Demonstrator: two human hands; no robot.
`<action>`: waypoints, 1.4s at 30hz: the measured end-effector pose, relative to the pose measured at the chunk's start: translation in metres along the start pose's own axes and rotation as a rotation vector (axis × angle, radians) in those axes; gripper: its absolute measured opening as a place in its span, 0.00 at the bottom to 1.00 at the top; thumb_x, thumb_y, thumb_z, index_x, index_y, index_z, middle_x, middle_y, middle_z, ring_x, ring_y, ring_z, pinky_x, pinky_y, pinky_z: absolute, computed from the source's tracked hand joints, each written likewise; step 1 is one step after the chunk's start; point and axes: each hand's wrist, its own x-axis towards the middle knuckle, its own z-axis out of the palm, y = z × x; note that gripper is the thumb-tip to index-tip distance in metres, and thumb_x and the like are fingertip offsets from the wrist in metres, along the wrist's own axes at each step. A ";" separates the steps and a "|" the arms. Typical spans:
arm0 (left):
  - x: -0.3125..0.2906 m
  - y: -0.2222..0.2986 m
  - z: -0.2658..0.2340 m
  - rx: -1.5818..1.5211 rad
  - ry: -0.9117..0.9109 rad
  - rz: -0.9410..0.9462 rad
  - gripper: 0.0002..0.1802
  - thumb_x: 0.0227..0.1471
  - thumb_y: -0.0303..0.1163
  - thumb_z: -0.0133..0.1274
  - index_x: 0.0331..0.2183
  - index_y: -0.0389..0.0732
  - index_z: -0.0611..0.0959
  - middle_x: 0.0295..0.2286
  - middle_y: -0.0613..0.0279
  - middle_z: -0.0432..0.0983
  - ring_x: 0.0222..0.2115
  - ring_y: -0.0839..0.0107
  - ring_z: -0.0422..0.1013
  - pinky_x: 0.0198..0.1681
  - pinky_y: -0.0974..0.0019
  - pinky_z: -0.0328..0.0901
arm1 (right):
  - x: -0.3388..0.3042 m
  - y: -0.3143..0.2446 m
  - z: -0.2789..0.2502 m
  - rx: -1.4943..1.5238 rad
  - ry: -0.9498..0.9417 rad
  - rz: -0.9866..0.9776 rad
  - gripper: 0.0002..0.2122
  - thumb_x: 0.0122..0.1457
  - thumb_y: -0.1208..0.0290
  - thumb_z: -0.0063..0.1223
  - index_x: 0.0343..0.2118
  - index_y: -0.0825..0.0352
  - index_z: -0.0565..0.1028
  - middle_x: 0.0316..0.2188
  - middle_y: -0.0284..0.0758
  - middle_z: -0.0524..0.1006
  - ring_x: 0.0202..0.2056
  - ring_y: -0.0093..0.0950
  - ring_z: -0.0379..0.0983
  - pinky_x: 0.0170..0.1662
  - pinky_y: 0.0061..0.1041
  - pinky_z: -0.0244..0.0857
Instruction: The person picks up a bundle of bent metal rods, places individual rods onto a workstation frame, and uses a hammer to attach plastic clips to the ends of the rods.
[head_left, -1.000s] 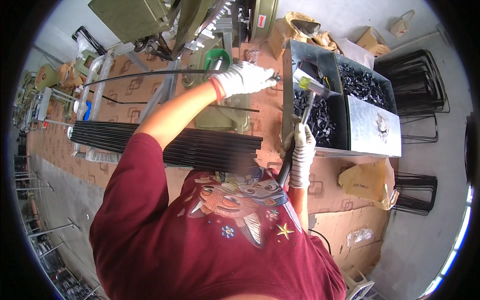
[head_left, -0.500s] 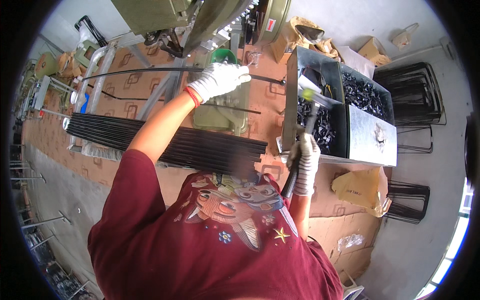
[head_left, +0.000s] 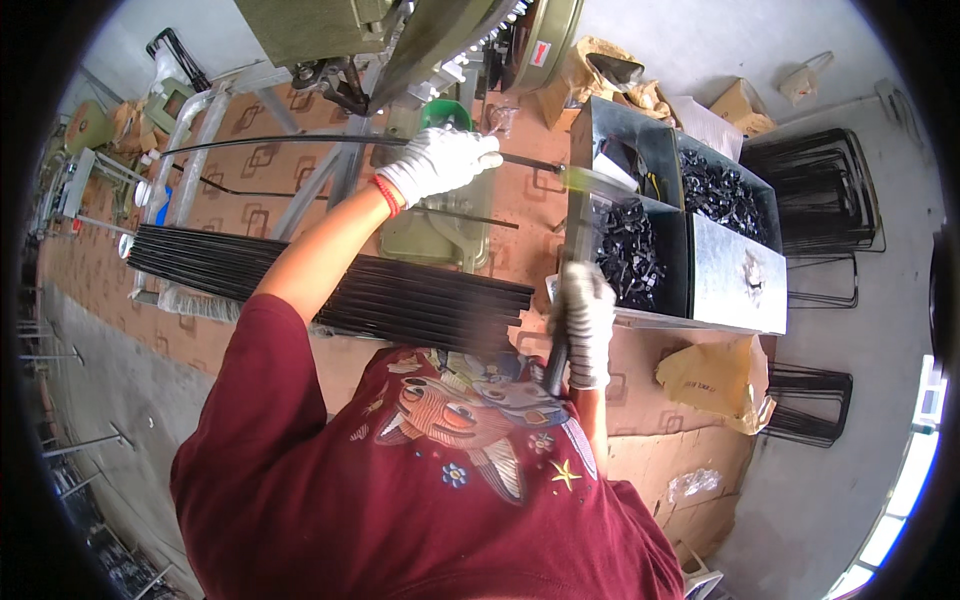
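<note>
My left hand, in a white knit glove, is closed around a thin black rod that runs crosswise, its right end sticking out past my fingers. In my gloved right hand is the dark handle of a hammer. The hammer's yellow-green head is smeared by motion and lies at the rod's right end; whether they touch I cannot tell. Just below my left forearm lies a row of black tubes, side by side.
On the right stands a metal bin whose compartments hold small black parts. A green machine with a green cup is ahead. A yellow paper bag sits below the bin, and bent black frames lean on the wall.
The hammer's head has swung left and up to the rod's end. My right hand has shifted slightly left and down; my left hand still grips the rod in nearly the same place.
</note>
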 end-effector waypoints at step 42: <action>0.009 0.030 0.020 0.132 0.184 -0.127 0.14 0.51 0.42 0.47 0.37 0.45 0.75 0.34 0.60 0.73 0.36 0.59 0.68 0.41 0.59 0.62 | 0.238 0.033 -0.391 -1.035 0.971 -0.102 0.19 0.52 0.60 0.50 0.45 0.65 0.69 0.31 0.45 0.76 0.30 0.37 0.73 0.37 0.37 0.65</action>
